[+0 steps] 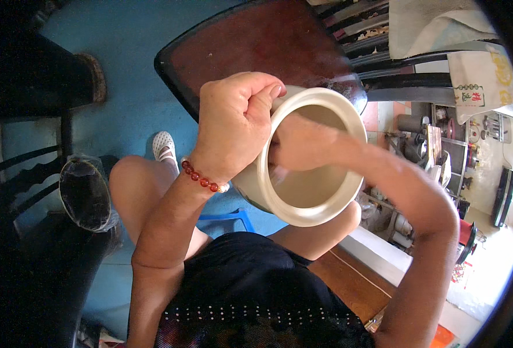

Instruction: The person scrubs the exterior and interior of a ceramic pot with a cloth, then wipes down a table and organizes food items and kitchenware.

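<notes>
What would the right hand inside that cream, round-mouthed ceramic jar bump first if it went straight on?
Probably the left inner wall of the cream ceramic jar; the right hand points leftward and, being blurred, may already touch it, though depth is unclear.

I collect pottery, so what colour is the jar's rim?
The jar's rim is creamy white, best seen in the head view.

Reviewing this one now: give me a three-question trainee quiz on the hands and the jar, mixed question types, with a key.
1. Which hand is inside the cream jar?
2. True or false: the left hand is at the jar's rim.
3. What colour are most beads of the bracelet? A) blue B) red C) green

Key:
1. The right hand.
2. True.
3. B.
</notes>
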`<act>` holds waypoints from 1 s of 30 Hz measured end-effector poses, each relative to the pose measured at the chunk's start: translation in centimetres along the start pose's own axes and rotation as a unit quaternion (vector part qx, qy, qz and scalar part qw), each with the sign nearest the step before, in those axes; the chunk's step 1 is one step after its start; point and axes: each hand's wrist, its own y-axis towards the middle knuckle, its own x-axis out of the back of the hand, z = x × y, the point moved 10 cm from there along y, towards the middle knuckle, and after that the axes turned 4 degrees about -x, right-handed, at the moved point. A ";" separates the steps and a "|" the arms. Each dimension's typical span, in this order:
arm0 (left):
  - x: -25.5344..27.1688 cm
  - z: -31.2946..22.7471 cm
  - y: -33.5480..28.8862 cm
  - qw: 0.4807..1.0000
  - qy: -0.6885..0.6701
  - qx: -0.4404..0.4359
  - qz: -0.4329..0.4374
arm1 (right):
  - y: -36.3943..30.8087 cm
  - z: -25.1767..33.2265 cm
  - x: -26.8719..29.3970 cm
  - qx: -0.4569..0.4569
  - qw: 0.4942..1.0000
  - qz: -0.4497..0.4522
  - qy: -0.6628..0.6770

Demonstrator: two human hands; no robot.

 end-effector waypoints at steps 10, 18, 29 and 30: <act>0.1 0.4 -0.5 0.999 -0.010 0.038 0.001 | -3.1 -5.2 -9.3 -0.030 0.868 0.301 -0.393; 0.6 0.7 -0.7 0.998 0.004 0.057 -0.015 | 0.6 -1.6 -3.5 -0.051 0.996 -0.015 0.078; 0.0 1.2 -1.0 0.995 -0.008 0.094 -0.025 | -2.9 -6.2 0.5 -0.028 0.989 -0.125 -0.078; 0.2 1.3 -1.0 0.995 -0.006 0.096 -0.031 | -2.9 -6.1 0.5 -0.022 0.989 -0.125 -0.076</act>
